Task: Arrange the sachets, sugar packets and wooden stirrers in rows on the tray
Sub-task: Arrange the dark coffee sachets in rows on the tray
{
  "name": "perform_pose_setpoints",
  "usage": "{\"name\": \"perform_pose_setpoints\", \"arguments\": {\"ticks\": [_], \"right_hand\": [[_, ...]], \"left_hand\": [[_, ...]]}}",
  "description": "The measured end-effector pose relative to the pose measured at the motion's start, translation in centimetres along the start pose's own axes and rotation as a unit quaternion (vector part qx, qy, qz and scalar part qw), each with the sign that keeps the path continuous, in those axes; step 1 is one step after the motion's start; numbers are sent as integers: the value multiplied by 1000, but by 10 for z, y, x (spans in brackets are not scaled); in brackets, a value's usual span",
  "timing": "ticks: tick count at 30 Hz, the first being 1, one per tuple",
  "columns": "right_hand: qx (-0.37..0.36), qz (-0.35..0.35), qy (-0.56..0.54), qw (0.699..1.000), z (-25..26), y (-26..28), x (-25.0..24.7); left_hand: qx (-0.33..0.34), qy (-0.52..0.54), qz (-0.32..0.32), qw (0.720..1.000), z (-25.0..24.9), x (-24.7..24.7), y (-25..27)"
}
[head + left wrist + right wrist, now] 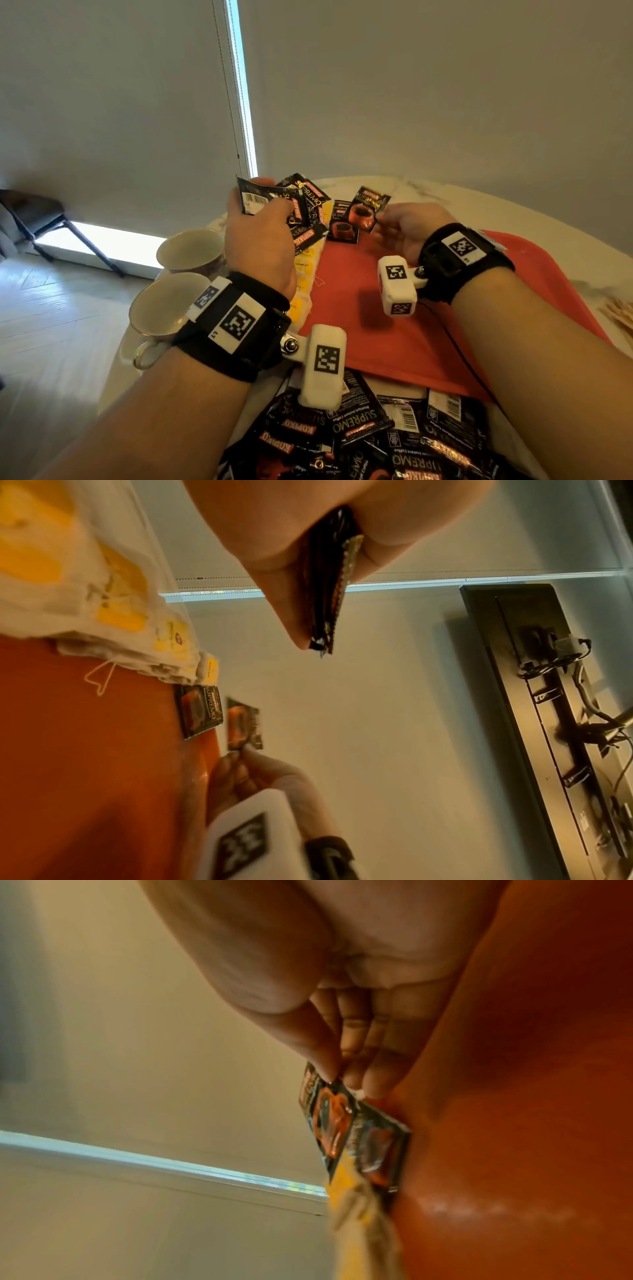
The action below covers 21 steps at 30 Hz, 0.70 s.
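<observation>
Red tray (445, 329) holds 1 sachet (343, 230); my right hand (409, 228) pinches a 2nd (368, 209) above it. Left hand (260, 246) clutches a fanned bunch (301, 209), which I reckon may slip loose.

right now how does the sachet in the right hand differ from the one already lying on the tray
The sachet in the right hand is off the red tray, tilted and pinched at a corner by the right hand; the sachet on the tray lies flat, untouched, beside the yellow packets. Both are black with a red cup picture.
</observation>
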State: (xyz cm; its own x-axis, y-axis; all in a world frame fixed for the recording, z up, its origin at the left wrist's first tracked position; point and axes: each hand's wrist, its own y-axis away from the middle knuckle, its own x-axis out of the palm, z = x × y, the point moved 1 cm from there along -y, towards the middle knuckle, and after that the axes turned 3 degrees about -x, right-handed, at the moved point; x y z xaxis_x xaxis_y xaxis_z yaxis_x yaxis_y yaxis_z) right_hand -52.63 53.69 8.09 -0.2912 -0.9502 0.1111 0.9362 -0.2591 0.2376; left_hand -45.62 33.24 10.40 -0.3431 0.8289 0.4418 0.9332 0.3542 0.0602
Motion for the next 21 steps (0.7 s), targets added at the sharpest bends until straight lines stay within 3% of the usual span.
{"name": "perform_pose_setpoints", "arguments": {"ticks": [5, 21], "right_hand": [[17, -7, 110, 994, -8, -12, 8], [12, -11, 231, 973, -5, -17, 19]], "left_hand": [[10, -4, -1, 1000, -1, 0, -1], [24, -27, 6, 999, -1, 0, 3]]}}
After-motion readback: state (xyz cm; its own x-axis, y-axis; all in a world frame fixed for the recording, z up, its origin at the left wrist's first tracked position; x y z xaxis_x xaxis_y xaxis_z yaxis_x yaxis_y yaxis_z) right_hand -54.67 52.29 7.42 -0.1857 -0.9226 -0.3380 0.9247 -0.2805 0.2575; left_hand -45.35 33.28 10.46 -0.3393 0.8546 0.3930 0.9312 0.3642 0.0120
